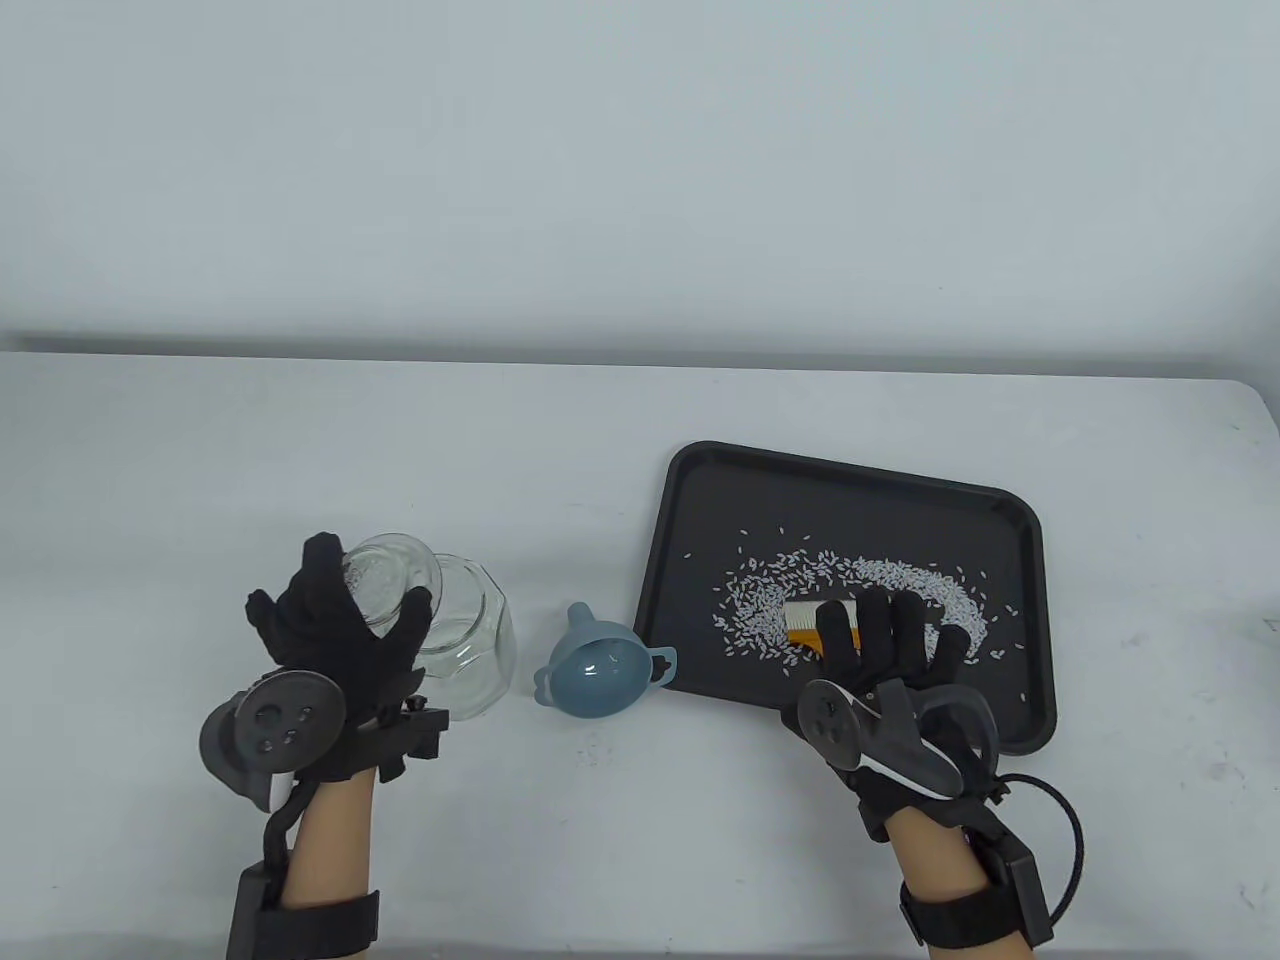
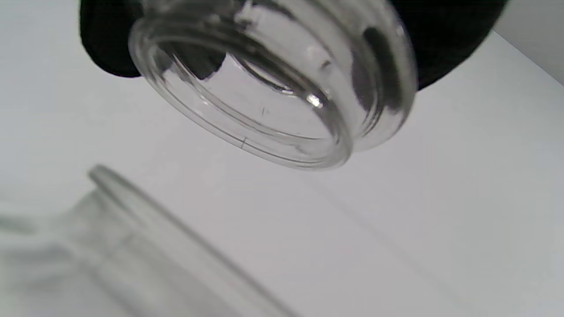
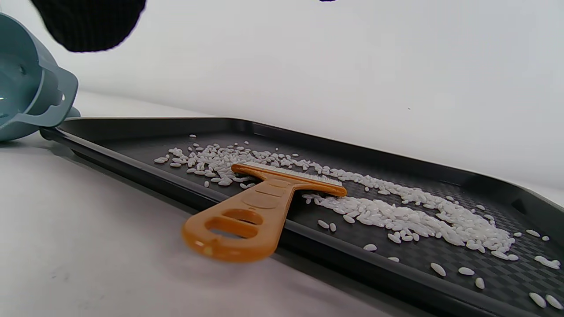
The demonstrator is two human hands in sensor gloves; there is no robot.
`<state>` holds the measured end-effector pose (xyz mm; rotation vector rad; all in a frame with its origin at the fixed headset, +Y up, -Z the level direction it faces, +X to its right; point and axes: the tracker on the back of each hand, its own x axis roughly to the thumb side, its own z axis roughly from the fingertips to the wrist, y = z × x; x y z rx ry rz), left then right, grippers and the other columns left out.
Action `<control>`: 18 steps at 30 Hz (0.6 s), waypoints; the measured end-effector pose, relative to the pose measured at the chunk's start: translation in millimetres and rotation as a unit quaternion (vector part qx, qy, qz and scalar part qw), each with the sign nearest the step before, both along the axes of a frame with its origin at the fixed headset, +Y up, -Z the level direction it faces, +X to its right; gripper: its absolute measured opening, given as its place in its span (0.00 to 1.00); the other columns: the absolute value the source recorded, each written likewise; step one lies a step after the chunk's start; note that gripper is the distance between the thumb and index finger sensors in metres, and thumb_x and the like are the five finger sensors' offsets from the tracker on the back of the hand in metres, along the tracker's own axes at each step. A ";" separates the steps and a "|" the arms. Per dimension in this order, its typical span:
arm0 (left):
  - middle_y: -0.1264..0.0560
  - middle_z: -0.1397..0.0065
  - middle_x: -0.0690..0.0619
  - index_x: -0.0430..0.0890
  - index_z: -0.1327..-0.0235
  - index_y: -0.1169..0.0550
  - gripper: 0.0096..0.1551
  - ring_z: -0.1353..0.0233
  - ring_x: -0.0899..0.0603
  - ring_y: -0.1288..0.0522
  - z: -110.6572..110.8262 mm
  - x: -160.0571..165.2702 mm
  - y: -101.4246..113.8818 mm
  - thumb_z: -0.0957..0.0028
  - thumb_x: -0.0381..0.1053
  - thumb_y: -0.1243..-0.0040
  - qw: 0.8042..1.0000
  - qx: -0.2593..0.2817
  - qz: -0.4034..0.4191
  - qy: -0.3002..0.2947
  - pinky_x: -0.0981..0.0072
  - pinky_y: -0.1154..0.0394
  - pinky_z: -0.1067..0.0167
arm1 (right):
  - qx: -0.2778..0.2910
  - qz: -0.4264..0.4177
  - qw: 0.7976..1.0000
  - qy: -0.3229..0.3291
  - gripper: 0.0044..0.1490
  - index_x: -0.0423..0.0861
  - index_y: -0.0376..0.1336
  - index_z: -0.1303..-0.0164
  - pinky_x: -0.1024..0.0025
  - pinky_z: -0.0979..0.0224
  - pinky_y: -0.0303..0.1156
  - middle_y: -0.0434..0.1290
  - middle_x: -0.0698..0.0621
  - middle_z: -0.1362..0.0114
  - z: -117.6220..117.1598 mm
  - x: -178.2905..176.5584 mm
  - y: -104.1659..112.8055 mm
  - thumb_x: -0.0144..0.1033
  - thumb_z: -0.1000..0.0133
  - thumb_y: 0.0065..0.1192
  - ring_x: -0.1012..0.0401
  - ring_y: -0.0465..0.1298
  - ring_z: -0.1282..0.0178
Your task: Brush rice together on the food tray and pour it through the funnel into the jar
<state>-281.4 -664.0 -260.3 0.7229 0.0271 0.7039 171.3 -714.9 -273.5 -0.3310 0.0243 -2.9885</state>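
Far left on the white table (image 1: 600, 450): left hand (image 1: 338, 640) lifted, fingers curled round a clear glass lid (image 1: 392, 578), held tilted just above the open jar (image 1: 475, 650). Just right of the jar, a blue funnel (image 1: 600, 678) lying loose on the table, not yet in the jar's mouth, close to the left rim of the black food tray (image 1: 850, 468). Across the middle of the tray, a long scattered band of white rice (image 1: 880, 575), stray grains all round it. In the rice, an orange brush (image 3: 264, 202), bristles down, handle overhanging the tray's near rim. Over it the right hand (image 1: 890, 640), fingers straight and spread, apparently hovering and gripping nothing.

For the step in hand, probably uncovering the jar and taking up the brush: set the lid down well clear of the jar. Close round the overhanging handle, not the head. Sweep inward from the stray grains with short low strokes toward one corner, away from the rim.
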 end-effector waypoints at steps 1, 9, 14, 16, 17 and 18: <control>0.36 0.31 0.23 0.26 0.23 0.45 0.58 0.36 0.16 0.34 1.7 -6.1 -0.6 0.47 0.64 0.39 1.000 0.001 0.005 0.010 0.10 0.59 0.39 | 0.001 0.000 1.000 0.000 0.62 0.38 0.31 0.20 0.18 0.36 0.32 0.33 0.28 0.17 0.1 0.2 0.0 0.67 0.46 0.47 0.24 0.36 0.20; 0.34 0.34 0.20 0.25 0.25 0.39 0.56 0.39 0.14 0.33 4.4 -56.1 -32.1 0.50 0.62 0.35 0.990 -0.083 -0.004 0.111 0.09 0.58 0.40 | 0.011 0.009 1.000 -0.003 0.62 0.38 0.31 0.20 0.18 0.36 0.32 0.34 0.28 0.17 1.4 1.2 1.2 0.67 0.47 0.47 0.24 0.36 0.20; 0.34 0.33 0.19 0.24 0.26 0.39 0.56 0.39 0.12 0.34 -4.7 -61.7 -58.9 0.51 0.60 0.32 0.971 -0.196 -0.046 0.126 0.09 0.58 0.41 | 0.008 0.008 1.000 -0.001 0.62 0.38 0.31 0.20 0.18 0.36 0.32 0.33 0.28 0.17 2.2 1.0 0.7 0.67 0.47 0.47 0.24 0.36 0.20; 0.34 0.33 0.19 0.24 0.26 0.39 0.56 0.39 0.12 0.34 -8.3 -59.0 -67.1 0.52 0.59 0.31 0.962 -0.232 -0.069 0.123 0.09 0.58 0.41 | 0.007 0.007 1.000 0.000 0.62 0.38 0.31 0.20 0.18 0.36 0.32 0.34 0.28 0.17 2.5 1.2 0.7 0.67 0.47 0.47 0.24 0.36 0.20; 0.34 0.33 0.19 0.24 0.26 0.39 0.56 0.39 0.13 0.34 -9.7 -57.5 -70.8 0.52 0.59 0.31 0.958 -0.249 -0.079 0.123 0.09 0.58 0.40 | 0.007 0.006 1.000 0.001 0.62 0.38 0.31 0.20 0.18 0.36 0.32 0.33 0.28 0.17 2.5 1.5 0.6 0.67 0.47 0.47 0.24 0.36 0.20; 0.34 0.33 0.19 0.24 0.26 0.39 0.56 0.39 0.13 0.33 -11.2 -56.4 -73.9 0.52 0.59 0.31 0.953 -0.264 -0.088 0.121 0.09 0.58 0.40 | 0.008 0.006 1.000 0.000 0.62 0.38 0.31 0.20 0.18 0.36 0.32 0.34 0.28 0.17 2.7 1.8 0.7 0.67 0.47 0.47 0.24 0.36 0.20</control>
